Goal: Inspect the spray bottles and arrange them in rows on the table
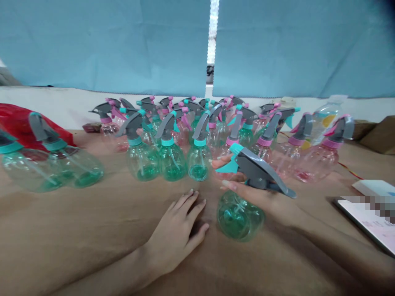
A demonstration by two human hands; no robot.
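Observation:
My left hand rests palm down on the brown tabletop, its fingers spread and holding nothing. My right hand is wrapped around the neck of a clear green spray bottle with a grey and teal trigger head. That bottle is tilted, its teal nozzle pointing up and left; the collar is hidden behind my fingers. Just beyond my left fingertips stand green spray bottles, including one with a teal collar. Behind my right hand are pink spray bottles, one with a pink collar.
Several more pink and green spray bottles crowd the back. Two green bottles and a red plastic bag are at the left. To the right lie a tablet-like device and a white box; a large clear bottle stands behind.

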